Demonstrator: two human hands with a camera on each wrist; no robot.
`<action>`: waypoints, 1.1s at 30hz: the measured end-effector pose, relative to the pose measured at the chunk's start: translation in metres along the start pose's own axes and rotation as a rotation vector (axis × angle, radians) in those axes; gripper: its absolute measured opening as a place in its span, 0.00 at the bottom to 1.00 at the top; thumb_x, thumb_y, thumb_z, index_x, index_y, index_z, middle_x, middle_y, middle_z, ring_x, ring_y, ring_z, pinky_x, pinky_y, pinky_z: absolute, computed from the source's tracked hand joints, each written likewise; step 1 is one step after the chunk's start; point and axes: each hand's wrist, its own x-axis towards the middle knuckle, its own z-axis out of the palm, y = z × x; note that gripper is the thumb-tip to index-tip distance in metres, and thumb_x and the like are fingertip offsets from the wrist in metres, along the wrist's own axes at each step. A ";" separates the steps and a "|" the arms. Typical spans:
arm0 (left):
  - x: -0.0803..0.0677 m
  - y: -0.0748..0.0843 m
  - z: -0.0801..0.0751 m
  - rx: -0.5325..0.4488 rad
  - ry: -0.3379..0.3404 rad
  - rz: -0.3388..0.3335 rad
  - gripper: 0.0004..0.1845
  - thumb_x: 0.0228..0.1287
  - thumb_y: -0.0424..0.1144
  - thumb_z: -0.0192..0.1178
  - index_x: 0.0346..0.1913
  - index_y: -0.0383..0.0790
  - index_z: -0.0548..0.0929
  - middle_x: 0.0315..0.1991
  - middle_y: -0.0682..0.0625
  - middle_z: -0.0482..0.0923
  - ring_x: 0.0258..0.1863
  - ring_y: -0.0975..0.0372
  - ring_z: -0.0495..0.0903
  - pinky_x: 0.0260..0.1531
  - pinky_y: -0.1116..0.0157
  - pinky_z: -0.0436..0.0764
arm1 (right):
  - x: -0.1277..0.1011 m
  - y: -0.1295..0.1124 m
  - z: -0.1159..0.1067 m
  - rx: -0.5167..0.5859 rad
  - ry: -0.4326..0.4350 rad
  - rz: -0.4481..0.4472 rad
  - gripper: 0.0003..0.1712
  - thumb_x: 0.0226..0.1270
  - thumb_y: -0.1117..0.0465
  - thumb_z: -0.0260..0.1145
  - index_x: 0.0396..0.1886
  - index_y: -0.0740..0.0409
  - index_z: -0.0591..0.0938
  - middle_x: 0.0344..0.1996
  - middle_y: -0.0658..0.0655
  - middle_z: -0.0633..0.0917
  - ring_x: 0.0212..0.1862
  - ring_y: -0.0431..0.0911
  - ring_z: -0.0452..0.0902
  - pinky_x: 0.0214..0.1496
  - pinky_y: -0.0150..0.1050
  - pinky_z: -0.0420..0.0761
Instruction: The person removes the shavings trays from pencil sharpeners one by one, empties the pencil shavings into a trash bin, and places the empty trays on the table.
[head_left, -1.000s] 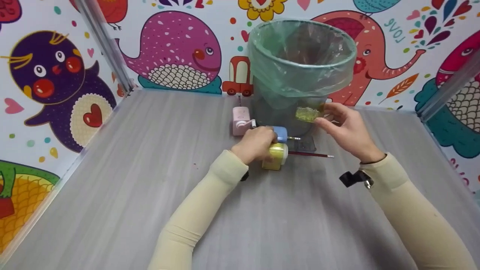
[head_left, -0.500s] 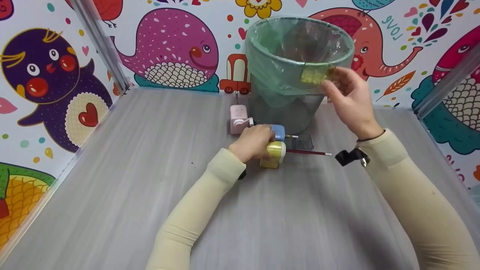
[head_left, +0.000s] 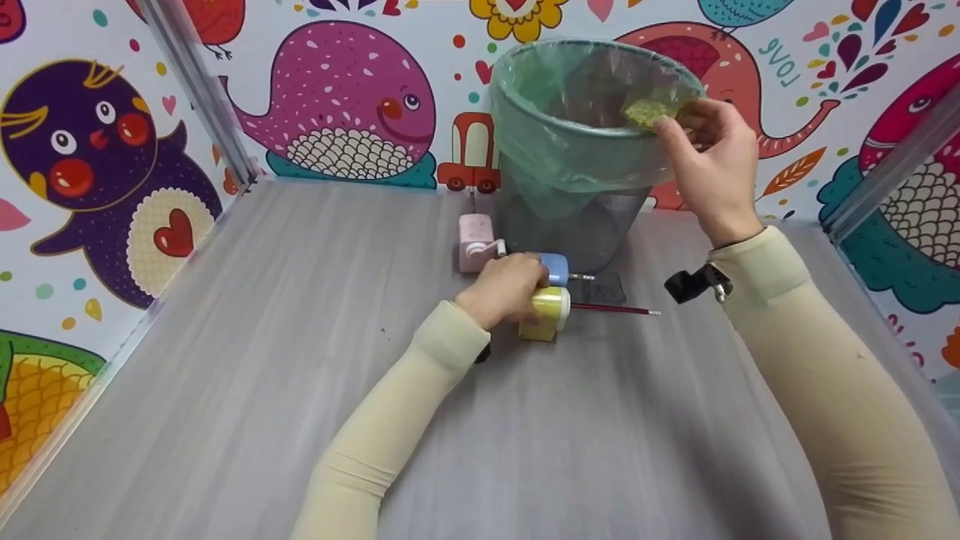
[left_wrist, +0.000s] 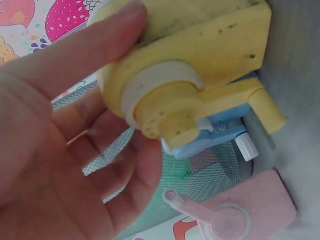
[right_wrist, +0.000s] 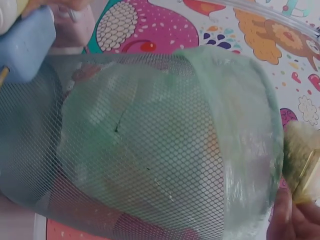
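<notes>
One blue sharpener [head_left: 555, 268] by bin [head_left: 574, 221] | left hand [head_left: 504, 289] grips yellow sharpener [head_left: 541, 321] | right [head_left: 716, 161] pinches tray [head_left: 645, 114]

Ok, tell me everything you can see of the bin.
The bin looks like grey mesh, round, apparently wider at the top, standing upright on the table. A thin, see-through green plastic liner folds over its rim, hanging wrinkled outside; more shows through the mesh. The right grip holds a yellow container at the rim's right side in the head view; whether either touches the bin is unclear.
</notes>
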 end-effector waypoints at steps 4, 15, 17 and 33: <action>-0.001 0.000 0.000 -0.007 0.006 0.006 0.23 0.50 0.43 0.79 0.50 0.41 0.87 0.47 0.49 0.83 0.46 0.57 0.81 0.51 0.54 0.81 | 0.005 0.000 0.000 -0.094 0.032 -0.001 0.29 0.66 0.48 0.68 0.63 0.55 0.76 0.56 0.54 0.82 0.48 0.37 0.72 0.54 0.30 0.73; -0.002 -0.001 -0.003 0.024 0.013 0.003 0.21 0.51 0.43 0.78 0.48 0.41 0.87 0.45 0.49 0.82 0.43 0.58 0.80 0.48 0.55 0.82 | 0.018 -0.003 0.002 -0.270 0.027 -0.053 0.32 0.68 0.47 0.68 0.68 0.54 0.74 0.62 0.56 0.78 0.53 0.40 0.67 0.57 0.31 0.72; -0.002 0.000 -0.003 0.026 0.012 0.006 0.21 0.51 0.43 0.78 0.48 0.40 0.87 0.45 0.49 0.82 0.43 0.57 0.80 0.47 0.55 0.82 | 0.021 -0.003 0.003 -0.294 0.023 -0.051 0.32 0.68 0.47 0.67 0.68 0.54 0.74 0.62 0.56 0.78 0.54 0.40 0.67 0.57 0.31 0.71; -0.001 0.001 0.000 0.044 0.029 0.041 0.21 0.50 0.43 0.78 0.46 0.40 0.87 0.44 0.47 0.82 0.44 0.56 0.82 0.48 0.53 0.82 | 0.032 -0.018 0.003 -0.468 -0.115 -0.046 0.34 0.68 0.47 0.67 0.71 0.54 0.73 0.64 0.58 0.77 0.65 0.51 0.67 0.69 0.42 0.73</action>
